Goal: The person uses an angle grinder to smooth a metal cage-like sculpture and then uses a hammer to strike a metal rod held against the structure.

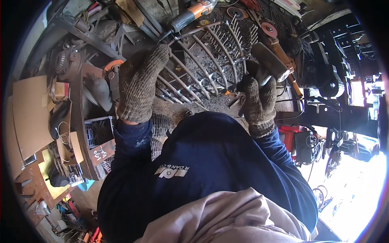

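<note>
A curved metal grille (203, 49) of rusty bent bars lies on the cluttered work surface in front of me, with brighter crossing pieces along its near side. My left hand (142, 85), in a grey-brown knitted glove, closes on the grille's left edge near the top corner. My right hand (259, 101), gloved the same way, is beside the grille's right edge. It grips a hammer (270, 62) with a thick cylindrical metal head, held close to the fist. Most of the handle is hidden by the glove.
An orange and dark angle grinder (190, 18) lies beyond the grille. Another orange tool (281, 54) with a red disc (269, 29) lies to the right, its cable trailing nearby. Short spiky metal rods (222, 40) lie beneath the bars. A plastic crate (100, 131) and cardboard (30, 117) are left.
</note>
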